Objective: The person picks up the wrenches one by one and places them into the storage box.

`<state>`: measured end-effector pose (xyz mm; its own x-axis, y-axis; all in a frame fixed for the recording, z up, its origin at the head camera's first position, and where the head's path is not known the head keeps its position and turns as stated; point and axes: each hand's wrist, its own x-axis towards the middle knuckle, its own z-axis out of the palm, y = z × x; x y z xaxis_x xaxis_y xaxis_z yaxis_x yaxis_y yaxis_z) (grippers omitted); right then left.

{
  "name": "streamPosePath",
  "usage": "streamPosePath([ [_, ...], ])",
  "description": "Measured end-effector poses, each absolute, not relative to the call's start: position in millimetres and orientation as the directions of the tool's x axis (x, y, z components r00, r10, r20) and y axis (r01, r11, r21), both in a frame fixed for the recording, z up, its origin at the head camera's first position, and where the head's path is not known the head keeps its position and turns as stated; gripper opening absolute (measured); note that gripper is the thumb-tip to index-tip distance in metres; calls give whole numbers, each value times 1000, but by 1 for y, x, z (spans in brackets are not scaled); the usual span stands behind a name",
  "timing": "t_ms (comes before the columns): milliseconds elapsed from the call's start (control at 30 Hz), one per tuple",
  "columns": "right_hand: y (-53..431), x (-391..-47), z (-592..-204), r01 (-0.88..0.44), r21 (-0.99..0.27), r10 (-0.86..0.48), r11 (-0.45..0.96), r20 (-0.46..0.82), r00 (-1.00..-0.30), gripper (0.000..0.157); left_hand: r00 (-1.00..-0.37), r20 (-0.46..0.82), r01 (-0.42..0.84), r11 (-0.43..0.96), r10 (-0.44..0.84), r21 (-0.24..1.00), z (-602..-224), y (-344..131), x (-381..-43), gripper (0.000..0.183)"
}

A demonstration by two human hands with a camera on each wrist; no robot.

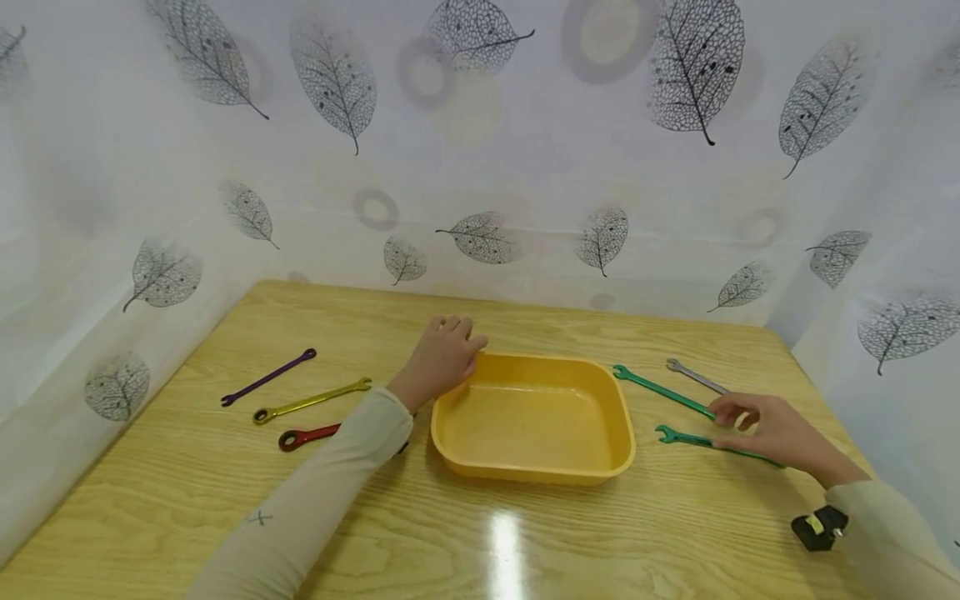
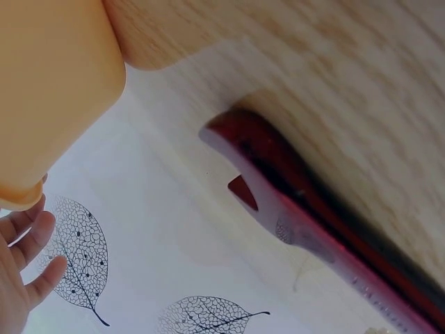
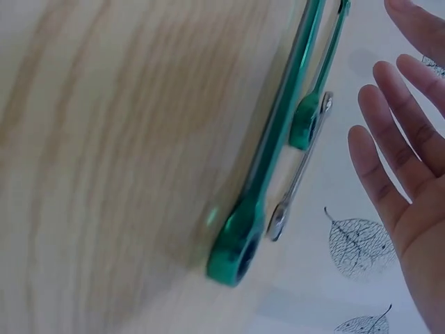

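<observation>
My left hand (image 1: 444,357) is at the back left corner of a yellow plastic tray (image 1: 532,472), holding its rim. In the left wrist view, fingers (image 2: 31,240) meet the tray's edge. A red ratchet wrench (image 1: 303,436) lies by the left forearm, partly covered by the sleeve. My right hand (image 1: 768,429) hovers over two green wrenches (image 1: 667,392), its fingers loosely bent and apart. The nearer green wrench (image 3: 278,132) passes beneath the hand. Nothing is within the right fingers in the right wrist view. Behind them lies a small silver wrench (image 1: 697,377).
To the left, a yellow wrench (image 1: 315,402) and a purple wrench (image 1: 268,378) lie on the wooden table (image 1: 450,550). White leaf-patterned sheeting (image 1: 525,167) rises behind the table and on both sides. A black device (image 1: 821,527) sits at the right wrist.
</observation>
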<state>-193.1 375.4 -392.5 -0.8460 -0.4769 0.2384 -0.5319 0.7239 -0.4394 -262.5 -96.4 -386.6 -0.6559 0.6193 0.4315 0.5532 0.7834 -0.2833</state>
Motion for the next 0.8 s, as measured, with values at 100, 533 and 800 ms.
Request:
streamPosePath([
  [100, 383, -193, -396, -520, -445, -471, 729, 225, -853, 35, -657, 432, 550, 784, 619, -287, -387, -96, -262, 11],
  [533, 400, -190, -402, -425, -433, -419, 795, 114, -901, 31, -647, 450, 546, 786, 616, -291, -389, -96, -262, 7],
  [800, 410, -192, -409, -402, -466, -429, 788, 52, -902, 29, -651, 443, 550, 785, 617, -286, -387, -95, -261, 8],
])
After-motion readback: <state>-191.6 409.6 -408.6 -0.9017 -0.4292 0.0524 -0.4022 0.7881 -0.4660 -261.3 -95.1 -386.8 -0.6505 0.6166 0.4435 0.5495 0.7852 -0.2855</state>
